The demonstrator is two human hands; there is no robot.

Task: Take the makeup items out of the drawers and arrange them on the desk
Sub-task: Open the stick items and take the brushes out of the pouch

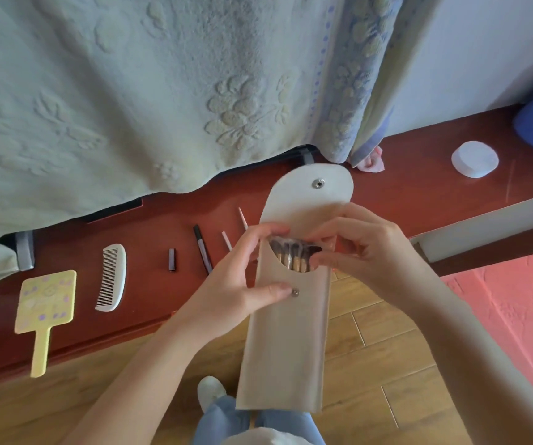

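The left hand grips the open pouch, the right hand pinches its brushes; if tilted, the others may drop to the floor.

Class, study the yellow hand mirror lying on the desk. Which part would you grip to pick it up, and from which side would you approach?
Grip the hand mirror by its narrow handle, coming from the near edge of the desk. It lies flat with the handle pointing toward the person, its tip at that edge, so it can likely be clasped there.
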